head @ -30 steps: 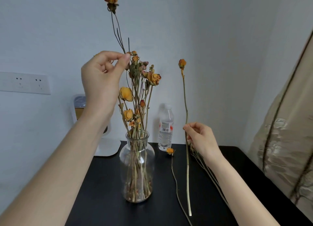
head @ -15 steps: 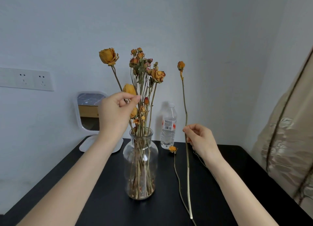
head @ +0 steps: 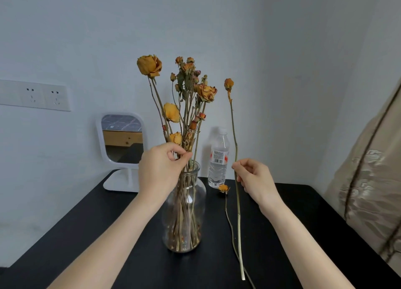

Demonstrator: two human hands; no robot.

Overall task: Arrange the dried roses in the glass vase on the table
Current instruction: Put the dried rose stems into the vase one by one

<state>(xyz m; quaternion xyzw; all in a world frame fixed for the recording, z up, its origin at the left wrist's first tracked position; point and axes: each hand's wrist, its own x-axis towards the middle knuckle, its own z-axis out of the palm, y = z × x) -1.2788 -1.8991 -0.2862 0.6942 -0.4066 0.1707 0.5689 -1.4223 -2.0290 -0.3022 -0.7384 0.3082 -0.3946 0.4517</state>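
A clear glass vase (head: 196, 204) stands on the black table (head: 97, 245) and holds several dried orange roses. The tallest rose (head: 149, 65) leans left above the bunch. My left hand (head: 161, 171) pinches stems just above the vase's mouth. My right hand (head: 255, 180) pinches a single long-stemmed rose (head: 229, 83) and holds it nearly upright to the right of the vase, its cut end down near the table. Another rose (head: 223, 188) lies flat on the table between the vase and my right hand.
A small water bottle (head: 219, 158) stands behind the vase against the wall. A white standing mirror (head: 122, 137) is at the back left. Wall sockets (head: 34, 95) are on the left wall. A beige curtain (head: 368, 180) hangs along the right edge.
My left hand has come down from high above the bunch to the vase's mouth, lowering the tall rose into the vase. My right hand has kept its rose nearly still.
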